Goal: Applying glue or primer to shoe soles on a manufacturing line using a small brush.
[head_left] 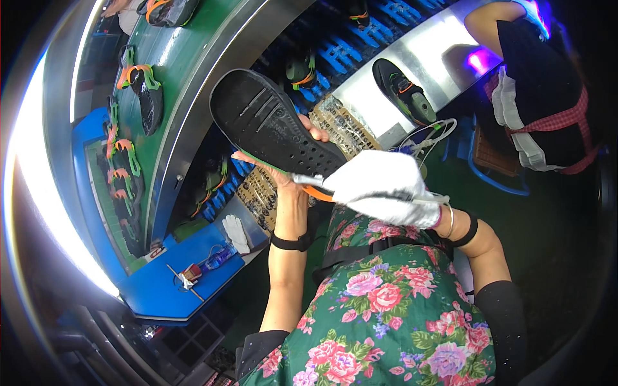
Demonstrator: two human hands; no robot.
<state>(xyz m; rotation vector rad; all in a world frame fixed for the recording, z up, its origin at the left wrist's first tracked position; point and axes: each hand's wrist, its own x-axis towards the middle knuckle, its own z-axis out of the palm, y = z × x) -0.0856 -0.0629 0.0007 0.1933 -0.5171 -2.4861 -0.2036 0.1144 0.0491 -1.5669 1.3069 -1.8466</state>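
A black sandal (264,116) is held sole up in front of me, its grooves and small round holes showing. An orange part (318,193) shows beneath its near end. My left hand (282,179), bare, is closed round the middle, with fingers curled over the far edge. My right hand (380,190) wears a white glove and is closed at the sandal's near end. From that glove a slim tool with a silvery tip (305,179) sticks out against the sole's edge. The glove hides most of this tool.
A green conveyor (183,48) carries black, orange and green sandals at the left. A blue table (161,283) holds a white glove (235,233) and small items. Another sandal (404,90) lies on the lit metal shelf. A co-worker (541,96) is at the right, near a chair (492,154).
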